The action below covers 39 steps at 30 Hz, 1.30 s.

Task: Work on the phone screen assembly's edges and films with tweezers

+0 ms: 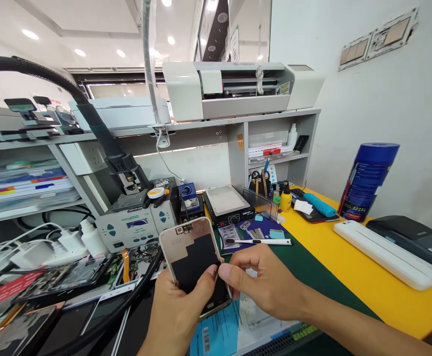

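Note:
A phone screen assembly (190, 247), its back side turned to me with black film over a metallic plate, is held tilted above the bench. My left hand (182, 301) grips it from below and the left side, the thumb lying across the black film. At the panel's right edge, my right hand (264, 279) has thumb and index finger pinched together close to my left thumb. Whatever sits between those fingertips, if anything, is too small to make out. Under the panel lie a blue and white printed sheet (219, 331) and a green mat (305, 267).
Behind stands a flat heating plate (228, 200), with a black-and-white pen-like tool (264, 242) in front. A hot-air station (130, 227) and several phone parts crowd the left. A blue can (367, 180) and a white bar-shaped device (386, 252) sit right.

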### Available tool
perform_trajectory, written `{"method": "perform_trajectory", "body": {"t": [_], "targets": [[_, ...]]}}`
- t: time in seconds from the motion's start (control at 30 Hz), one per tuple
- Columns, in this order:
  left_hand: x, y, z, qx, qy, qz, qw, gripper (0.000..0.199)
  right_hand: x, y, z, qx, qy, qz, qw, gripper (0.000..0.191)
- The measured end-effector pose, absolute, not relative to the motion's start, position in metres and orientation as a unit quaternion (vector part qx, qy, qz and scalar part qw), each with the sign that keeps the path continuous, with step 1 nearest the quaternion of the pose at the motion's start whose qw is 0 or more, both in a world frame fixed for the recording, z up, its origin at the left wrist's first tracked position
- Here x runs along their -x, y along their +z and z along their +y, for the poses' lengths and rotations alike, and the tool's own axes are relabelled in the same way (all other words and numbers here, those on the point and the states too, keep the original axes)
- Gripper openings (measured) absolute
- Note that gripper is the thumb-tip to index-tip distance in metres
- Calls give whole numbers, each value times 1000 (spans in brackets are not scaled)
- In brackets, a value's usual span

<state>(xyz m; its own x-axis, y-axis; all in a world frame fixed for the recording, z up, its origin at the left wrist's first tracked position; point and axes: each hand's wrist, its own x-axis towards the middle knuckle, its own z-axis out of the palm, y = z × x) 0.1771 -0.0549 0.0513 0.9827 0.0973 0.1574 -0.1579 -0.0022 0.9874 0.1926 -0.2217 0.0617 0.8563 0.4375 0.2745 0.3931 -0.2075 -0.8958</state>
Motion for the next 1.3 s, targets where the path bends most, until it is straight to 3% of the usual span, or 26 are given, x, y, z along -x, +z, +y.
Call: {"method": "perform_trajectory", "body": {"t": [0.2,0.57,0.83,1.07,1.3], "targets": [[-169,62,-66,-685,124,-4,718,12,-191,61,-222,777,28,-265,570,47],[-170,60,-63,-699,95,15,709,17,-194,59,-222,774,41,-252,579,47],[-174,67,-63,-590,-40,54,804,19,-198,57,-223,702,118,-235,662,49],[-175,72,-64,-577,-53,65,813,22,-201,56,-225,692,165,-216,669,19],[-175,70,-66,-618,-54,36,784,23,-205,54,-226,711,158,-211,652,15]]}}
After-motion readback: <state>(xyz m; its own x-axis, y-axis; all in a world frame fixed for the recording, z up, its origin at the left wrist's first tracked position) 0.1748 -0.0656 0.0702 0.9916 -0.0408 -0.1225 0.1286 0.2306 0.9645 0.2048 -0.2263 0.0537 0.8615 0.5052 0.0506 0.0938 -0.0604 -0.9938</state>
